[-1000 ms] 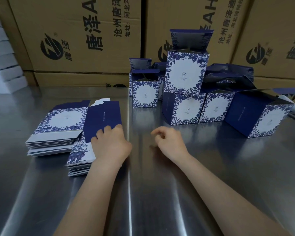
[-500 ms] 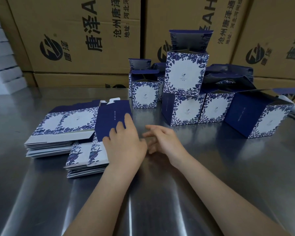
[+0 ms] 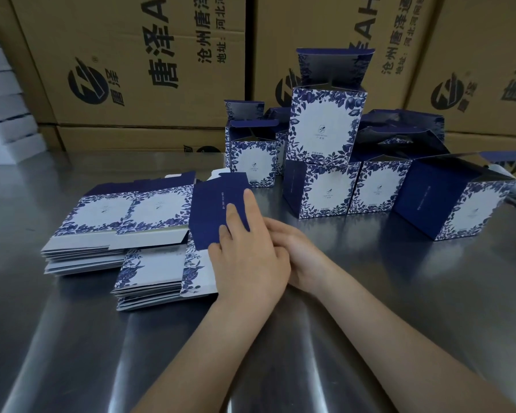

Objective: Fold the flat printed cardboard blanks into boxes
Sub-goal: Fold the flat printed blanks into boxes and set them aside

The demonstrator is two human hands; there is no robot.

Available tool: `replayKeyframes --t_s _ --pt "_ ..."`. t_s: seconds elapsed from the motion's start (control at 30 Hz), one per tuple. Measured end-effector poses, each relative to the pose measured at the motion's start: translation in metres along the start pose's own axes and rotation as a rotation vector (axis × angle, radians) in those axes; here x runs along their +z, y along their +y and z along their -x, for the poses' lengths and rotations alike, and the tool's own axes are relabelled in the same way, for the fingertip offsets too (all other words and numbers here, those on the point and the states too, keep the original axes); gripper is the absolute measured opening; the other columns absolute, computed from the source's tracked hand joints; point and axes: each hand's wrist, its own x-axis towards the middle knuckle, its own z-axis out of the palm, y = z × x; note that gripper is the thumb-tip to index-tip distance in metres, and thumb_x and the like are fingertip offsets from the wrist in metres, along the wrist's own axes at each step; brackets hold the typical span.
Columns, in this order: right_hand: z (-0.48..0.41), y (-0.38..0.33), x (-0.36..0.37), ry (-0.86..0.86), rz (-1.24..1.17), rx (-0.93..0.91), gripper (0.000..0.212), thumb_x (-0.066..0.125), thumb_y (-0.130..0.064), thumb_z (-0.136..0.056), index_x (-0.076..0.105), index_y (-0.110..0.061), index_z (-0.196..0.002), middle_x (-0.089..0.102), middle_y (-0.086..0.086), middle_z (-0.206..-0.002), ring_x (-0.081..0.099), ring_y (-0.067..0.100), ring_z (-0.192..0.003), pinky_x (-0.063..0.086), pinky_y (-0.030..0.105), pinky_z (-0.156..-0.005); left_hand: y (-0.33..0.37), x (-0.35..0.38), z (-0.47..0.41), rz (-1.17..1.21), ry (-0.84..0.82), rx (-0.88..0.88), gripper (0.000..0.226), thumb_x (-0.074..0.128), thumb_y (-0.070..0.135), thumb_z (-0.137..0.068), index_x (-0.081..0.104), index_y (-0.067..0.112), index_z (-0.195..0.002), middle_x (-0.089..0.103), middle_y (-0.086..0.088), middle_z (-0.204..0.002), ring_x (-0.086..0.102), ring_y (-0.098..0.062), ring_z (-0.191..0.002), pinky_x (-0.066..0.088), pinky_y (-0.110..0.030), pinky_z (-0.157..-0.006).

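Two stacks of flat blue-and-white printed blanks lie on the steel table: a far left stack (image 3: 102,234) and a nearer stack (image 3: 152,278). On the nearer stack, the top blank (image 3: 212,210) shows a dark blue panel and sticks out to the right. My left hand (image 3: 245,257) rests flat on that blank with straight fingers. My right hand (image 3: 298,257) lies against my left hand at the blank's right edge, fingers nearly straight, their tips hidden under my left hand. Several folded boxes stand behind, one tall box (image 3: 325,126) stacked on others.
A large folded box (image 3: 453,204) with an open lid stands at the right, a smaller open box (image 3: 251,162) at the centre back. Brown shipping cartons (image 3: 131,70) wall off the table's (image 3: 370,308) far edge. White stacked packs (image 3: 3,114) sit at the far left.
My left hand has slid the top blank to the right, off the nearer stack. My right hand has uncurled and moved left until it touches my left hand.
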Motion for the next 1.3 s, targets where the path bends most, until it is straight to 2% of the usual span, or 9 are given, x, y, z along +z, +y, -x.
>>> replayKeyframes --t_s 0.1,0.27,0.4,0.57,0.7,0.93,1.13,1.23,1.3 --pt "-0.001 0.0 -0.002 0.007 -0.006 -0.019 0.045 0.047 0.007 -0.09 0.059 -0.011 -0.13 0.068 0.014 -0.109 0.063 0.024 -0.097 0.053 0.027 -0.079 0.0 -0.002 -0.002 0.052 0.016 0.01 0.085 0.046 0.03 -0.091 -0.012 0.026 -0.154 0.003 -0.01 -0.164 0.032 -0.033 -0.142 0.029 -0.046 -0.107" --pt "-0.001 -0.005 -0.002 0.008 -0.067 -0.064 0.051 0.042 0.014 -0.084 0.066 -0.011 -0.12 0.073 0.013 -0.102 0.071 0.02 -0.083 0.056 0.024 -0.066 -0.002 -0.012 -0.004 0.243 0.095 0.047 0.076 0.051 0.028 -0.091 0.009 0.022 -0.155 0.014 -0.007 -0.161 0.041 -0.029 -0.135 0.037 -0.046 -0.106" --pt "0.003 -0.013 0.0 0.057 -0.026 -0.102 0.047 0.041 0.012 -0.088 0.065 -0.008 -0.123 0.066 0.023 -0.117 0.064 0.029 -0.093 0.057 0.03 -0.07 -0.009 -0.023 -0.011 0.359 0.256 0.015 0.064 0.054 0.022 -0.09 0.03 0.018 -0.149 0.03 -0.004 -0.156 0.04 -0.026 -0.136 0.035 -0.051 -0.107" --pt "0.009 -0.023 0.0 0.138 0.021 -0.167 0.049 0.035 0.015 -0.089 0.065 -0.008 -0.121 0.069 0.019 -0.11 0.062 0.028 -0.091 0.051 0.031 -0.073 -0.025 -0.035 -0.026 0.425 0.454 -0.1 0.053 0.055 0.017 -0.086 0.044 0.017 -0.138 0.044 -0.002 -0.143 0.047 -0.027 -0.126 0.032 -0.049 -0.106" --pt "0.013 -0.029 -0.002 0.152 0.052 -0.232 0.047 0.035 0.015 -0.091 0.065 -0.011 -0.117 0.073 0.011 -0.101 0.071 0.019 -0.078 0.057 0.025 -0.064 -0.043 -0.039 -0.039 0.443 0.525 -0.21 0.059 0.057 0.017 -0.085 0.04 0.012 -0.141 0.036 -0.01 -0.15 0.035 -0.03 -0.138 0.029 -0.053 -0.11" --pt "0.016 -0.036 -0.009 0.274 0.187 -0.424 0.049 0.039 0.012 -0.094 0.066 -0.025 -0.11 0.075 -0.001 -0.103 0.07 0.013 -0.097 0.056 0.023 -0.077 -0.061 -0.038 -0.051 0.72 0.551 -0.361 0.074 0.054 0.017 -0.088 0.018 0.01 -0.153 0.02 -0.01 -0.158 0.028 -0.03 -0.142 0.026 -0.049 -0.115" --pt "0.019 -0.036 -0.008 0.371 0.191 -0.557 0.052 0.041 0.014 -0.09 0.068 -0.028 -0.105 0.075 -0.009 -0.1 0.069 0.006 -0.096 0.053 0.015 -0.073 -0.059 -0.038 -0.052 1.009 0.518 -0.3 0.077 0.052 0.014 -0.09 0.01 0.017 -0.155 0.033 0.0 -0.151 0.043 -0.015 -0.13 0.035 -0.03 -0.107" --pt "0.021 -0.038 -0.006 0.403 0.19 -0.626 0.053 0.039 0.015 -0.086 0.068 -0.027 -0.101 0.075 -0.011 -0.095 0.069 0.003 -0.091 0.052 0.014 -0.072 -0.059 -0.037 -0.053 1.075 0.497 -0.225 0.079 0.057 0.015 -0.083 0.02 0.02 -0.152 0.041 0.012 -0.139 0.045 -0.008 -0.127 0.037 -0.031 -0.112" --pt "0.023 -0.039 -0.008 0.439 0.191 -0.657 0.053 0.039 0.013 -0.087 0.067 -0.029 -0.102 0.075 -0.009 -0.093 0.069 0.005 -0.09 0.053 0.016 -0.073 -0.058 -0.036 -0.052 1.061 0.455 -0.168 0.091 0.059 0.019 -0.073 0.017 0.024 -0.153 0.035 0.016 -0.135 0.038 -0.01 -0.135 0.033 -0.033 -0.115"
